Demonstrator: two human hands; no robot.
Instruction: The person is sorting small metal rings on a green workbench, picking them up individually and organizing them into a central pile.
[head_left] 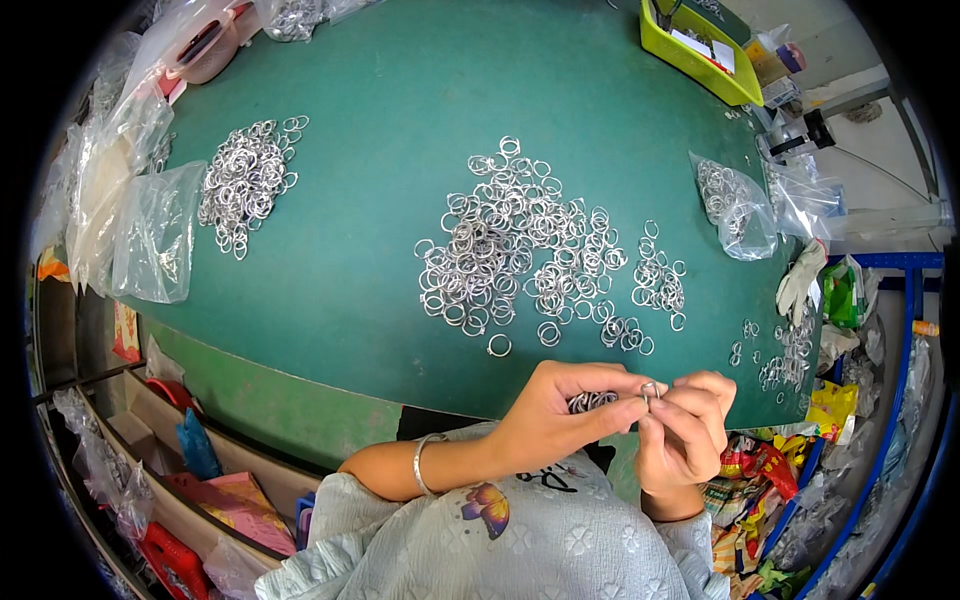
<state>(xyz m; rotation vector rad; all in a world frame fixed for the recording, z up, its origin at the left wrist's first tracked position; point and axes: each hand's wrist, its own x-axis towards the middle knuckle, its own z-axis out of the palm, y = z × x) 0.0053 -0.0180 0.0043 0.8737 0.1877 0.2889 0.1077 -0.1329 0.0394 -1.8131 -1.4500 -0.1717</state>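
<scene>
Close to the table's front edge my two hands meet. My left hand point(570, 405) is closed around a bunch of small silver rings point(592, 401), and its thumb and forefinger pinch at a single silver ring point(650, 390). The fingertips of my right hand point(688, 430) close on that same ring from the other side. Just beyond my hands lies a large loose pile of silver rings point(485, 255), with smaller clusters point(657, 282) to its right. One lone ring point(499, 346) rests at the pile's near edge.
The green tabletop point(345, 200) carries another ring pile point(245, 185) at left, beside clear plastic bags point(155, 235). At right are a bag of rings point(735, 208), scattered rings point(790, 355) and a white glove point(800, 280). A yellow-green tray point(690, 60) stands at the far right.
</scene>
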